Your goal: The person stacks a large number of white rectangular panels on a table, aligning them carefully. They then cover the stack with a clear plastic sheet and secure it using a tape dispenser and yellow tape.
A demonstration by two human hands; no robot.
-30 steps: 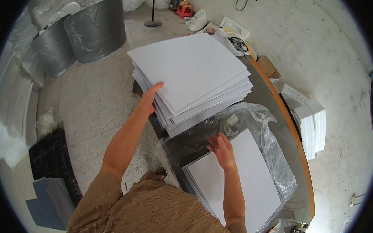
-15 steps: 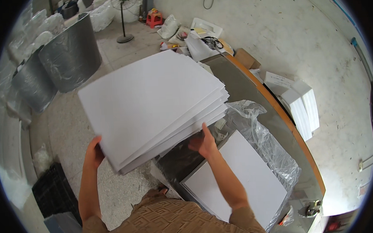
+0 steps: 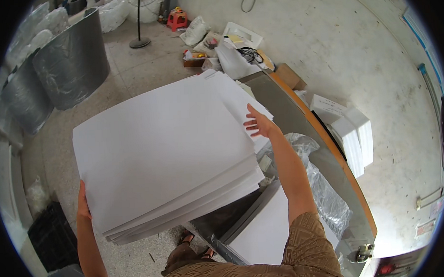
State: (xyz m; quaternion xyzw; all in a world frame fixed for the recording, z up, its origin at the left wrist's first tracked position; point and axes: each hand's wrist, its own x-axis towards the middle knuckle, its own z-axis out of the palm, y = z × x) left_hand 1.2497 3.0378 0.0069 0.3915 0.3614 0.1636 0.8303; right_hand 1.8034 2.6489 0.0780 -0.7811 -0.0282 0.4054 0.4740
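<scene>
A thick stack of large white sheets [image 3: 168,150] is lifted and tilted in front of me. My left hand [image 3: 82,204] grips its lower left corner from underneath. My right hand [image 3: 260,124] is at the stack's far right edge, fingers spread, lying against more white sheets [image 3: 245,100] that stick out beneath. Below the stack, a white board [image 3: 265,225] lies in clear plastic wrap [image 3: 323,193] on a grey table with an orange rim [image 3: 300,120].
Silvery rolls [image 3: 70,61] stand on the floor at the left, and a black crate [image 3: 53,240] sits at the lower left. White blocks [image 3: 353,133] are stacked right of the table. A fan stand [image 3: 139,40], a cardboard box [image 3: 288,76] and clutter lie beyond.
The stack has been lifted nearer and further left. My left hand slid to its lower left corner. My right hand left the near edge and reached up to the far right edge.
</scene>
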